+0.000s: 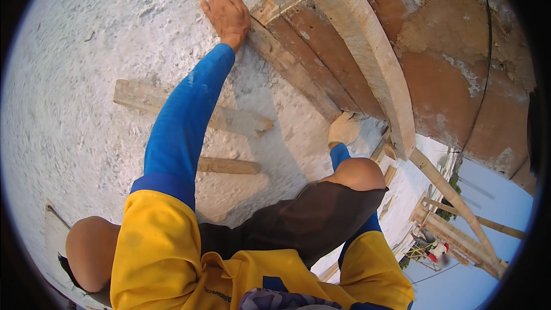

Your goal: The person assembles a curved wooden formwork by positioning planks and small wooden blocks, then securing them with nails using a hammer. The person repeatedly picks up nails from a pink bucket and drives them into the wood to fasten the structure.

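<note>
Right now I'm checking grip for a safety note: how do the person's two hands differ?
The left hand is bare, fingers spread flat against the wooden plank; the right hand wears a pale glove and sits lower, partly hidden by the knee. Both reach from blue sleeves to the formwork.

Left hand (227,8) is pressed flat at twelve o'clock beside timber formwork (321,63); gloved right hand (344,129) is seen against its boards at three o'clock.
</note>
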The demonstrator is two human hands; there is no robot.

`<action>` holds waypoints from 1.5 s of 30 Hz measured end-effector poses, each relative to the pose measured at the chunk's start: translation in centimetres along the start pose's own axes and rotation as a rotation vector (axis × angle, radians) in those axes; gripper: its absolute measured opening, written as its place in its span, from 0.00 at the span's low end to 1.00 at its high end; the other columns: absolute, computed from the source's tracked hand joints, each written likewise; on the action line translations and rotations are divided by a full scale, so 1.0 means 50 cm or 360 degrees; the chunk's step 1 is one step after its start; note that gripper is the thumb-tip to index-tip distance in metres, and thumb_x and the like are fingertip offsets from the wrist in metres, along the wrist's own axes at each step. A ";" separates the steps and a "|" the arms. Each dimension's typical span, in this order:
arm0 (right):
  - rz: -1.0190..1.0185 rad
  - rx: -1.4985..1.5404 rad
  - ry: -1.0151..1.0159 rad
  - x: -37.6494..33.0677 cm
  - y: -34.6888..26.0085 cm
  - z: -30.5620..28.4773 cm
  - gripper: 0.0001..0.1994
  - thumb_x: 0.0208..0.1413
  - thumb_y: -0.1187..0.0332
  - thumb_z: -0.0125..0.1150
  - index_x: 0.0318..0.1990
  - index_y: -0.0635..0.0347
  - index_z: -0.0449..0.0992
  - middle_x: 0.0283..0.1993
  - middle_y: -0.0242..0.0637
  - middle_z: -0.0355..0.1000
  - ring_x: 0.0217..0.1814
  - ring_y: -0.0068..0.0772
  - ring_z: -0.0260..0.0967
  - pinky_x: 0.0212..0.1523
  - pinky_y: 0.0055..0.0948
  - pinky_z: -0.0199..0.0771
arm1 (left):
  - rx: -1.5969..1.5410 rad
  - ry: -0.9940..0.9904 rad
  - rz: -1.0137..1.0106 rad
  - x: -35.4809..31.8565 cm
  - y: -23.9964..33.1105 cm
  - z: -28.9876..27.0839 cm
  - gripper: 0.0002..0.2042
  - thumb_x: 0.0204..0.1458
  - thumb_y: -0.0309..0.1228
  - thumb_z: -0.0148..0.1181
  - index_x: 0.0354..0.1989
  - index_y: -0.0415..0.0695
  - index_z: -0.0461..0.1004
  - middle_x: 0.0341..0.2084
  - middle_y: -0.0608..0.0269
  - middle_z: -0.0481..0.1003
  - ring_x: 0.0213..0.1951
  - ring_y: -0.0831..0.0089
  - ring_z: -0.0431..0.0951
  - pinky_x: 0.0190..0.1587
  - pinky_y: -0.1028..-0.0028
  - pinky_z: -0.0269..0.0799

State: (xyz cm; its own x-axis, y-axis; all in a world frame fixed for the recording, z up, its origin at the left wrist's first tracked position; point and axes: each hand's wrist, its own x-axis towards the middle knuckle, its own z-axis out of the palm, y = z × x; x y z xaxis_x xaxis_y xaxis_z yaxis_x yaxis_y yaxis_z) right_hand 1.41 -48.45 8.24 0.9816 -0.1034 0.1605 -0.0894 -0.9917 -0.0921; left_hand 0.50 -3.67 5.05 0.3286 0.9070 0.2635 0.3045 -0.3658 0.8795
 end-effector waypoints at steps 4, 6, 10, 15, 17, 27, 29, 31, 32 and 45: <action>-0.0221 0.0100 0.0398 0.004 0.019 0.030 0.30 0.73 0.46 0.41 0.62 0.64 0.74 0.51 0.65 0.79 0.51 0.75 0.74 0.49 0.62 0.72 | -0.0011 -0.0120 0.0110 0.005 -0.012 0.004 0.28 0.75 0.50 0.39 0.65 0.39 0.74 0.64 0.43 0.74 0.75 0.41 0.60 0.79 0.46 0.42; -0.0259 0.0178 0.0475 0.005 0.022 0.035 0.30 0.73 0.46 0.40 0.62 0.64 0.74 0.52 0.65 0.78 0.51 0.76 0.74 0.49 0.62 0.72 | -0.0097 -0.0083 0.0266 0.006 -0.020 0.008 0.28 0.75 0.51 0.40 0.64 0.39 0.74 0.63 0.43 0.75 0.74 0.40 0.62 0.78 0.47 0.44; -0.0279 0.0100 0.0402 0.002 0.017 0.025 0.29 0.73 0.46 0.38 0.60 0.63 0.74 0.52 0.65 0.78 0.50 0.76 0.74 0.48 0.64 0.72 | -0.0097 -0.0173 0.0308 0.006 -0.030 0.015 0.27 0.75 0.50 0.42 0.63 0.38 0.75 0.61 0.42 0.76 0.72 0.38 0.64 0.77 0.46 0.48; -0.0127 -0.0036 0.0039 -0.004 0.002 0.000 0.27 0.73 0.50 0.40 0.64 0.64 0.69 0.58 0.66 0.72 0.58 0.73 0.69 0.56 0.61 0.68 | 0.0056 -0.0214 0.0307 0.009 -0.025 0.014 0.23 0.73 0.44 0.47 0.62 0.37 0.75 0.60 0.42 0.77 0.71 0.39 0.65 0.76 0.46 0.51; -0.0162 -0.0053 -0.0017 -0.005 -0.002 -0.010 0.27 0.73 0.50 0.40 0.64 0.63 0.69 0.59 0.66 0.72 0.58 0.73 0.70 0.56 0.61 0.68 | 0.0135 -0.0260 0.0282 0.011 -0.018 0.012 0.21 0.71 0.39 0.50 0.62 0.38 0.75 0.61 0.42 0.76 0.71 0.40 0.65 0.76 0.47 0.52; 0.0002 -0.0021 -0.0054 -0.013 0.012 -0.023 0.26 0.73 0.51 0.41 0.65 0.62 0.70 0.61 0.64 0.72 0.58 0.73 0.70 0.57 0.60 0.69 | 0.0167 -0.0120 0.0303 0.005 -0.010 0.018 0.20 0.64 0.29 0.54 0.64 0.38 0.74 0.69 0.42 0.69 0.74 0.44 0.61 0.78 0.50 0.50; -0.0012 -0.0007 -0.0036 -0.012 0.017 -0.020 0.26 0.73 0.51 0.41 0.65 0.62 0.70 0.61 0.64 0.72 0.59 0.73 0.70 0.57 0.60 0.69 | 0.0169 -0.0122 0.0308 0.003 -0.013 0.020 0.20 0.64 0.29 0.54 0.64 0.38 0.74 0.69 0.41 0.69 0.74 0.43 0.61 0.78 0.50 0.50; -0.0013 -0.0011 -0.0030 -0.011 0.019 -0.018 0.26 0.73 0.51 0.41 0.65 0.62 0.70 0.62 0.63 0.71 0.59 0.73 0.70 0.58 0.60 0.69 | 0.0185 -0.0138 0.0308 0.002 -0.014 0.019 0.20 0.63 0.28 0.55 0.63 0.38 0.74 0.69 0.41 0.69 0.74 0.43 0.61 0.78 0.50 0.50; -0.0008 -0.0009 -0.0042 -0.010 0.019 -0.018 0.26 0.72 0.52 0.41 0.65 0.62 0.70 0.62 0.63 0.71 0.59 0.73 0.70 0.58 0.60 0.69 | 0.0182 -0.0140 0.0298 0.003 -0.013 0.018 0.20 0.63 0.28 0.55 0.63 0.38 0.74 0.68 0.41 0.69 0.74 0.43 0.61 0.78 0.50 0.50; -0.0023 0.0017 -0.0004 -0.018 0.021 -0.030 0.25 0.72 0.53 0.42 0.65 0.60 0.71 0.65 0.61 0.71 0.60 0.72 0.71 0.59 0.59 0.70 | 0.0310 -0.0133 0.0336 0.004 -0.007 0.020 0.19 0.65 0.32 0.54 0.60 0.35 0.76 0.67 0.40 0.71 0.73 0.44 0.63 0.78 0.50 0.51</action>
State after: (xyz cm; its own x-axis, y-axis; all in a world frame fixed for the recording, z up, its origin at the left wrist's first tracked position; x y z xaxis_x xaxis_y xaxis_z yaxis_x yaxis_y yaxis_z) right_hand 0.18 -49.50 9.48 0.9831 -0.0891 0.1597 -0.0736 -0.9923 -0.1000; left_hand 1.34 -3.57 4.42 0.4728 0.7892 0.3920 0.3848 -0.5851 0.7138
